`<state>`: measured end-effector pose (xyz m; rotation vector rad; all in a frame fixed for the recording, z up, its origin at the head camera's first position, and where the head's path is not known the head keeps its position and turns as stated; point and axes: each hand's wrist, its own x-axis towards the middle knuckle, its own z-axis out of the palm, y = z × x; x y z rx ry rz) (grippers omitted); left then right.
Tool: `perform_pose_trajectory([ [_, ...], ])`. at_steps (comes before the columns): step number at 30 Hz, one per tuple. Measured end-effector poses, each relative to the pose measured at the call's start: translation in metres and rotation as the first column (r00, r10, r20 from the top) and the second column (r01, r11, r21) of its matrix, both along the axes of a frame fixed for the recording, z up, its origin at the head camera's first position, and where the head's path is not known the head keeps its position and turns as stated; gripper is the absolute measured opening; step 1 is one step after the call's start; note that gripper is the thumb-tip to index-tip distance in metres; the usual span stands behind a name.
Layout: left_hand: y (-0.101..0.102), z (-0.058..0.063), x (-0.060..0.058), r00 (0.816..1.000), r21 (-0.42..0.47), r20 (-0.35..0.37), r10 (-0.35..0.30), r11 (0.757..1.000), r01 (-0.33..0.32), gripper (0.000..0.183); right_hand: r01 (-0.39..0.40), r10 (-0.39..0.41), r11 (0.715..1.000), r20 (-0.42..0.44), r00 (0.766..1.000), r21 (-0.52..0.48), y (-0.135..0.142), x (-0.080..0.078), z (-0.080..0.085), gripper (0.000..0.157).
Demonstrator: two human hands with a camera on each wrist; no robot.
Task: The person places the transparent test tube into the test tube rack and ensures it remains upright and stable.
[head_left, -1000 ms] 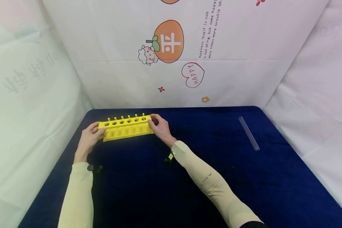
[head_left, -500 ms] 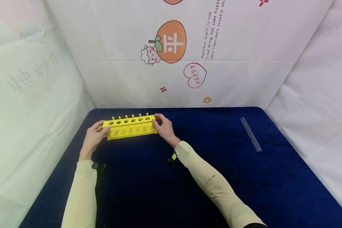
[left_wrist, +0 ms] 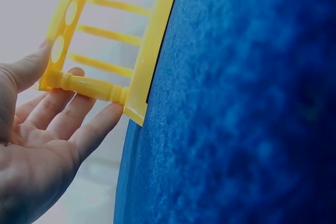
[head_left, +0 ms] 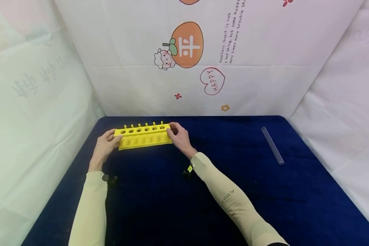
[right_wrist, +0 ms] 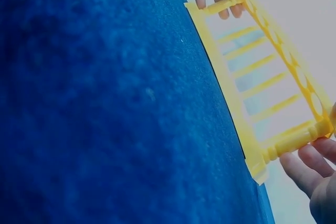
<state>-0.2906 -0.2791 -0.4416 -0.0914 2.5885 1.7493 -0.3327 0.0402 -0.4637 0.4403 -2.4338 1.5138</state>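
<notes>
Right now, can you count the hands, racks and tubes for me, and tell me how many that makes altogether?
Hands: 2, a left hand and a right hand, one at each end of the rack
Racks: 1, the yellow rack
Tubes: 1, the clear tube
Total: 4

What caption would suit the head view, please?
Left hand and right hand hold yellow test-tube rack; clear test tube lies apart.

Left-wrist view, rack (left_wrist: 151,45) cropped; cloth (left_wrist: 236,103) blurred
</notes>
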Motion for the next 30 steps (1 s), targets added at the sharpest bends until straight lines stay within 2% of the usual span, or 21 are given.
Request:
perform_pose_trajectory([
  [22,0.012,0.001,-0.002,1.000,-0.019,0.007,-0.018,1.000,0.018,0.078,-0.006,0.006,1.000,0.016,1.000,-0.006,0.012,-0.002,0.001,0.035],
  [30,0.014,0.001,0.000,1.000,-0.027,0.021,-0.001,1.000,0.002,0.078,-0.016,0.017,1.000,0.017,1.000,-0.017,0.012,-0.002,0.003,0.036],
])
